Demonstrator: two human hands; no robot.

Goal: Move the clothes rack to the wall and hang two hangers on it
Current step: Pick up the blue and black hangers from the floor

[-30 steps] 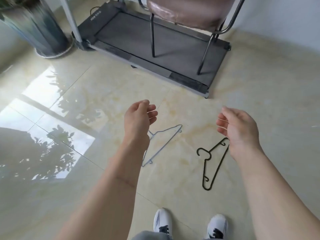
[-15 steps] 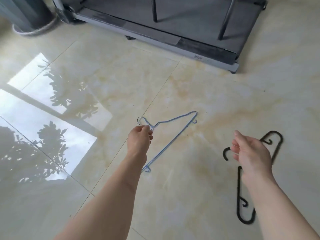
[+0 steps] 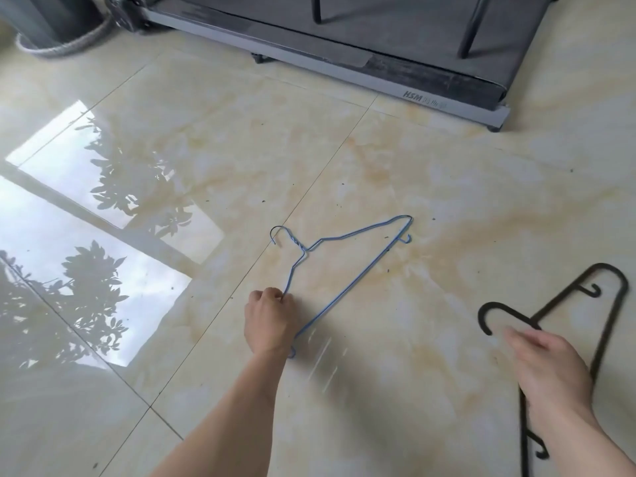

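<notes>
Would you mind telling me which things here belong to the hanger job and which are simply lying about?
Belongs to the job:
blue wire hanger, pinched by the left hand
black hanger, right hand over it

Just lying about:
treadmill
chair legs standing on it
grey pot

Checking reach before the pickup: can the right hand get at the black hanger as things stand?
Probably yes. The right hand hovers directly over the black hanger lying flat on the floor tiles, nothing between them. Motion blur hides whether the fingers touch it yet.

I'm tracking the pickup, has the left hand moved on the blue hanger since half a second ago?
Yes. The left hand slid from the blue hanger's neck, just under its hook, down the near arm toward the lower end.
</notes>
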